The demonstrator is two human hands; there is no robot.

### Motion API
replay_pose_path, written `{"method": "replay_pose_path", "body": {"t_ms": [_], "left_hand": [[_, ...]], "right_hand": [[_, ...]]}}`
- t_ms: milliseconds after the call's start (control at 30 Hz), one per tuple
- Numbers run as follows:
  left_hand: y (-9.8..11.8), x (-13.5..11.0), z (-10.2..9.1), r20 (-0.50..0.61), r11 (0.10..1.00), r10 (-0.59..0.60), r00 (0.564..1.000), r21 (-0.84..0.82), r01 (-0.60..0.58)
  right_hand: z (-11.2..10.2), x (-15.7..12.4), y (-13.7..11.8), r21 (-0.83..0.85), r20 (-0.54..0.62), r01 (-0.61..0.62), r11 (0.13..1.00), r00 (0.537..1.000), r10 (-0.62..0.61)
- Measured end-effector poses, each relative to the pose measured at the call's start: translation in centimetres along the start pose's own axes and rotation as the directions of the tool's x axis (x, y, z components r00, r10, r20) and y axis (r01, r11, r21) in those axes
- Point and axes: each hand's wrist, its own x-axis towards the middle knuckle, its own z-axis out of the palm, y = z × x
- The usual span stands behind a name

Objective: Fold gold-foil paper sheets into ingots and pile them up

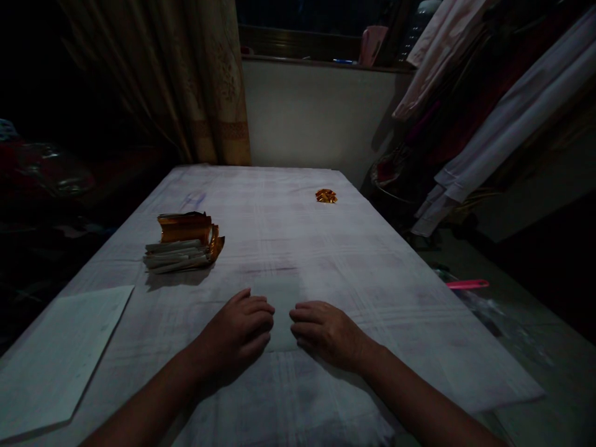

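Note:
A small, pale greenish square of paper point(282, 320) lies flat on the tablecloth in front of me. My left hand point(244, 329) rests over its left side, palm down, fingers loosely bent and slightly apart. From the other side, my right hand point(326, 334) lies over its right part in the same way, fingertips pointing left. A narrow gap separates the two hands, and the paper shows between them. Both palms are hidden. Beyond my left hand is a stack of gold foil paper point(184, 242) with grey-white backs. Farther off sits a small folded gold foil piece point(326, 196).
A larger white sheet point(60, 360) lies at the table's left edge. The table point(261, 217) has a pale checked cloth. Behind it are a curtain point(205, 81) and a windowsill with a pink cup point(372, 45). Clothes point(503, 118) hang at right, above a pink handle point(468, 284).

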Motion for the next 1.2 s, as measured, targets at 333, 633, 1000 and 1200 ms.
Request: {"method": "replay_pose_path", "body": {"t_ms": [333, 633, 1000, 1200], "left_hand": [[-0.1, -0.8, 0.0, 0.066, 1.000, -0.022, 0.998, -0.008, 0.023], [0.1, -0.7, 0.6, 0.019, 0.998, -0.054, 0.998, -0.008, 0.054], [-0.2, -0.7, 1.1, -0.021, 0.996, -0.081, 0.996, -0.044, 0.080], [-0.2, -0.7, 1.0, -0.051, 0.994, -0.103, 0.993, -0.037, 0.101]], "right_hand": [[0.6, 0.1, -0.1, 0.014, -0.078, -0.022, 1.000, 0.997, 0.023], [0.3, 0.8, -0.9, 0.065, -0.005, -0.126, 0.990, 0.992, 0.126], [0.5, 0.8, -1.3, 0.014, -0.039, -0.091, 0.996, 0.995, 0.092], [1.0, 0.7, -0.6, 0.032, -0.087, -0.131, 0.991, 0.987, 0.133]]}}
